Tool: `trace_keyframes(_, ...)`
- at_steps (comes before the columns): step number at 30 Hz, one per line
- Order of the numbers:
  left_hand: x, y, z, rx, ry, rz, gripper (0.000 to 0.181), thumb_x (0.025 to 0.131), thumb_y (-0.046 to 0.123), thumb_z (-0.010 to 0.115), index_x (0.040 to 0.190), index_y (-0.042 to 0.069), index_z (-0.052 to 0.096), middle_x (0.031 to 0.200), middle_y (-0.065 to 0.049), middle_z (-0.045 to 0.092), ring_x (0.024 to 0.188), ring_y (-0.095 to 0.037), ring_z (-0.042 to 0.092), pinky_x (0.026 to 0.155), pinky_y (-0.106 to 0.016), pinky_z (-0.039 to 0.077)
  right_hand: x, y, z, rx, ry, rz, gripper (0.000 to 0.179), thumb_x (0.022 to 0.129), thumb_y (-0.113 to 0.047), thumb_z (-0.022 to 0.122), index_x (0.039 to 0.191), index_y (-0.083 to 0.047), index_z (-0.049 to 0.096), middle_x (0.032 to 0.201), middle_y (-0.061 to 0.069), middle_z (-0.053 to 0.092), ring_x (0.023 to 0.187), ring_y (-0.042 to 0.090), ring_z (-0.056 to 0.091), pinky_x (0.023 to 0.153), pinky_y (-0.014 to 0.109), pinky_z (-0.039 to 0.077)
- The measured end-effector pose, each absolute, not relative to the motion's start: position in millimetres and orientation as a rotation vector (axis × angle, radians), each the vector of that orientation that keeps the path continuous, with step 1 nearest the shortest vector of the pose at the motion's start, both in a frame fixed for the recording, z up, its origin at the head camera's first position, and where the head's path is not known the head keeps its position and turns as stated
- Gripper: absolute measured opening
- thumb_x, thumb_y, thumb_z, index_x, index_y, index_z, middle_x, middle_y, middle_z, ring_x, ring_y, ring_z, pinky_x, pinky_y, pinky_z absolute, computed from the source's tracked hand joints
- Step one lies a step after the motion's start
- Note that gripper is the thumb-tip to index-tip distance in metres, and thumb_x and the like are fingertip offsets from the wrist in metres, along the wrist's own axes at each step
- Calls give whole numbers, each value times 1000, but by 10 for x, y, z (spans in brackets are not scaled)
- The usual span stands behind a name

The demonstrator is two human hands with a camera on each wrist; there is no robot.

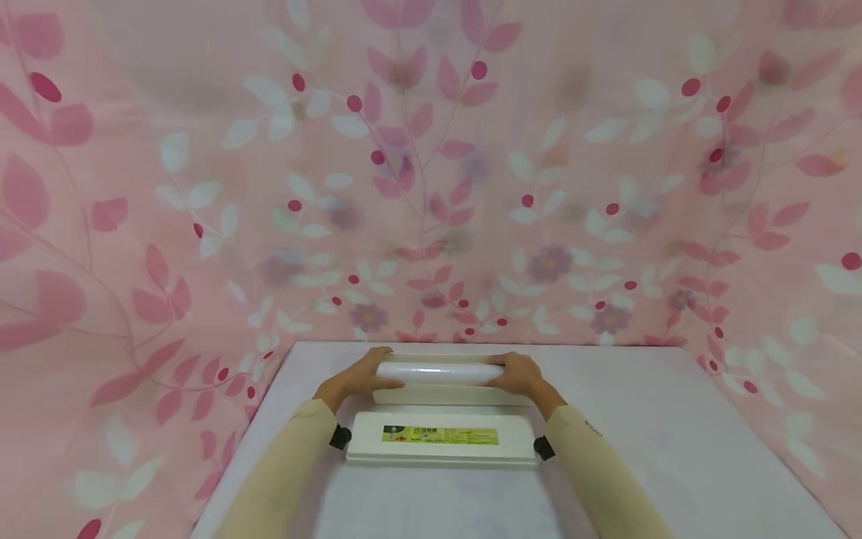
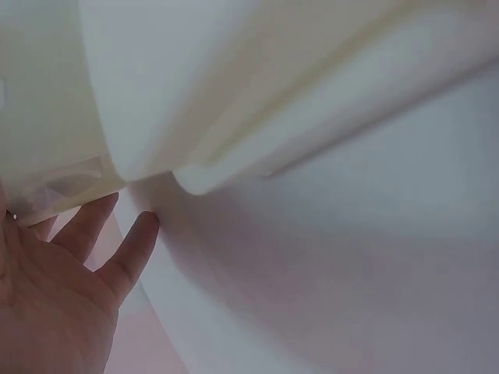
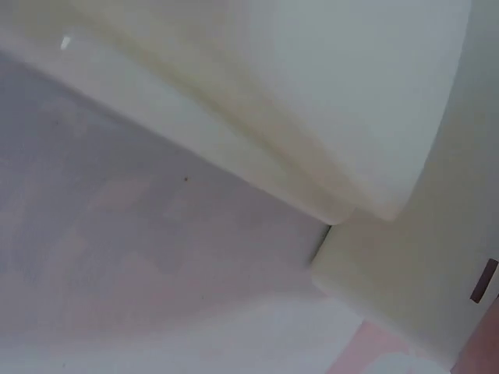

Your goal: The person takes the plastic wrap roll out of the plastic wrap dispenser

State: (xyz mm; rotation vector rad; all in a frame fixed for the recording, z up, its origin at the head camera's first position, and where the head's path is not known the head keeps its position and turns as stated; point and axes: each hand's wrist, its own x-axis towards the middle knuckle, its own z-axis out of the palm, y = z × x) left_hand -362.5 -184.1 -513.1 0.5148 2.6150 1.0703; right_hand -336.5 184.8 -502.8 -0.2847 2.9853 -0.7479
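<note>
A white, shiny roll, apparently cling film [image 1: 438, 373], lies lengthwise over a cream, trough-shaped dispenser base [image 1: 451, 395]. My left hand [image 1: 367, 372] holds the left end, thumb along the front and fingers toward the back. At the right end, my right hand [image 1: 518, 373] grips the roll with fingers over its top and thumb in front. The left wrist view has my left hand [image 2: 70, 280] with fingertips at the edge of a cream end piece [image 2: 54, 187]. Only the cream plastic parts [image 3: 398, 273] show in the right wrist view; that hand is out of its frame.
Nearer me, a cream dispenser lid [image 1: 364, 445] with a yellow-green label [image 1: 465, 436] lies on the white-covered table [image 1: 640, 449], between my forearms. A pink leaf-patterned cloth [image 1: 431, 187] hangs behind and at both sides. Black wrist cameras [image 1: 341, 436] flank the lid.
</note>
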Motion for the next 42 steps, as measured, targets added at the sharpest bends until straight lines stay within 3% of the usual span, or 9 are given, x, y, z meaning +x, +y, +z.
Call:
trace_keyframes(6,-3627,-1747,-5215,494,2556,1153,87,78,45,82,142,10,35,128,-7,52,108,-20,55,101,-46,49,-3294,1974,-5017,-228,2960,-792,65,70,-47,86,125,-17,70,122,7,70,103,24,63,83,46,51)
trace_keyframes(10,-3600,-1803,-5163,458,2540,1232,85,77,39,85,141,12,36,126,-6,57,109,-21,57,103,-49,47,-3338,1947,-4978,-269,2948,-873,64,68,-50,86,122,-19,72,117,5,71,96,19,63,78,40,51)
trace_keyframes(16,-3669,-1830,-5072,494,2552,1204,87,77,43,84,143,16,34,128,-3,57,114,-21,55,109,-51,42,-3386,1940,-4852,-269,2947,-908,63,68,-49,87,121,-18,72,111,3,73,90,17,61,73,36,49)
trace_keyframes(23,-3661,-1848,-5046,600,2464,1280,72,78,36,84,137,21,44,121,-1,62,108,-20,59,103,-48,47,-3373,1950,-4769,-325,2949,-886,69,69,-53,85,124,-16,69,118,7,71,97,21,63,80,42,51)
trace_keyframes(30,-3665,-1792,-5093,605,2391,1303,64,78,40,84,131,36,49,118,8,65,107,-15,61,104,-43,47,-3310,2000,-4683,-345,2990,-835,66,70,-53,84,123,-18,70,120,6,70,102,25,63,84,47,50)
trace_keyframes(36,-3709,-1784,-5090,679,2372,1331,52,84,24,81,128,30,54,116,5,66,104,-17,63,96,-35,52,-3298,1987,-4594,-424,3036,-821,61,69,-53,85,118,-18,72,110,4,73,90,21,63,74,40,50)
trace_keyframes(38,-3728,-1793,-5101,747,2377,1337,52,85,18,79,129,24,54,118,0,66,105,-20,63,96,-38,52,-3301,1972,-4572,-449,3038,-830,58,69,-51,85,115,-18,73,104,3,74,85,20,62,69,37,48)
trace_keyframes(42,-3695,-1817,-5110,675,2449,1260,57,84,23,80,130,14,47,121,-5,61,109,-23,57,103,-45,47,-3290,1959,-4565,-440,3035,-807,55,68,-51,86,112,-20,74,99,0,74,81,17,60,67,32,46)
